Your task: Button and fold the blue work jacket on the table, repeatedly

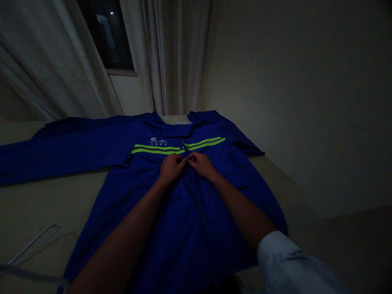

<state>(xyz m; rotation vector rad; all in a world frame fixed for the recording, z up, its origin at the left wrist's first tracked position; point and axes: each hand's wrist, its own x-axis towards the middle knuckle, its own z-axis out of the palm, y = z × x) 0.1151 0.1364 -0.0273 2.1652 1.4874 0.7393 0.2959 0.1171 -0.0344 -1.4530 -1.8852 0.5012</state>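
Note:
A blue work jacket (pixel 147 212) with yellow-green reflective stripes and a white chest print lies spread out, collar away from me. My left hand (pixel 172 166) and my right hand (pixel 200 164) meet at its front opening, just below the stripe. The fingertips of both are pinched on the two front edges of the jacket. Whatever small fastener lies between them is hidden by the fingers. Below my hands the front placket runs down, partly parted. One sleeve stretches out to the left; the other lies folded towards the right edge of the table.
The jacket rests on a pale table (pixel 18 208). A white wire hanger (pixel 33 245) lies at its lower left. Behind stand long curtains (pixel 171 53) with a dark window (pixel 110 36) between them. A plain wall (pixel 290 102) rises on the right. The room is dim.

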